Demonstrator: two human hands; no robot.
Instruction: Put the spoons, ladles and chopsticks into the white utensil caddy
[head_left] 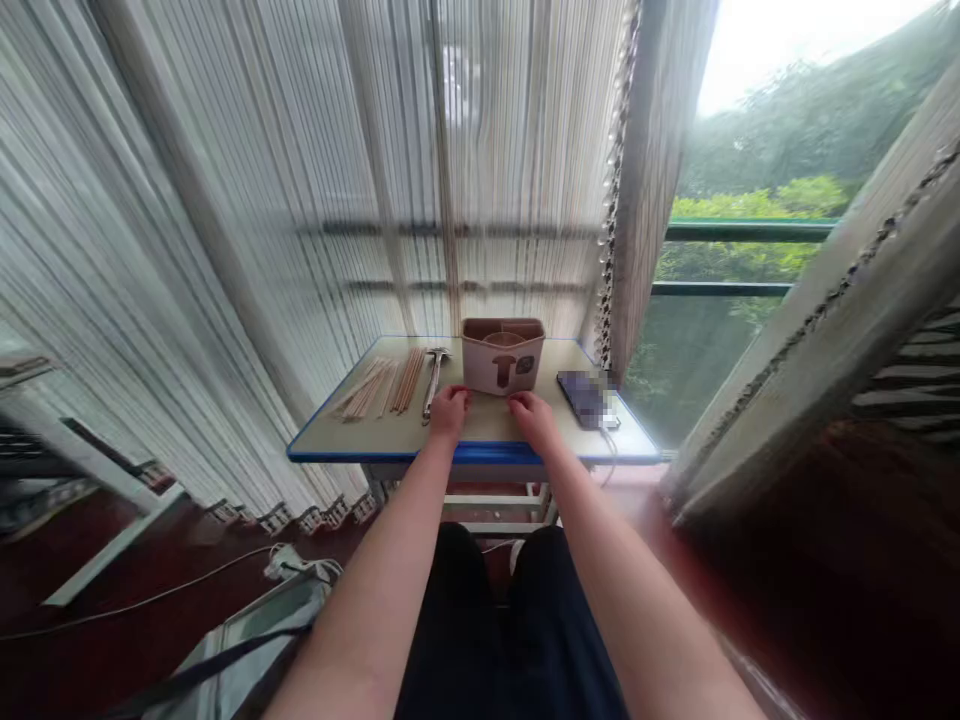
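An open cardboard box (484, 372) stands upright on the table, its white front printed with a brown mushroom shape. A round brown rim shows inside it. My left hand (450, 408) rests at the box's lower left corner, fingers curled together. Close to the lower right of the box's front is my right hand (531, 408), also closed, with its fingertips by the bottom edge. Whether either hand grips the box or only touches it is too small to tell. Just left of my left hand lies a metal hammer-like tool (434, 380).
Thin pale wooden sticks (366, 388) and darker brown sticks (407, 380) lie on the table's left side. A dark phone-like device (585, 398) with a cable lies at right. The table (360, 435) has a blue edge; a string curtain (495, 150) hangs behind it.
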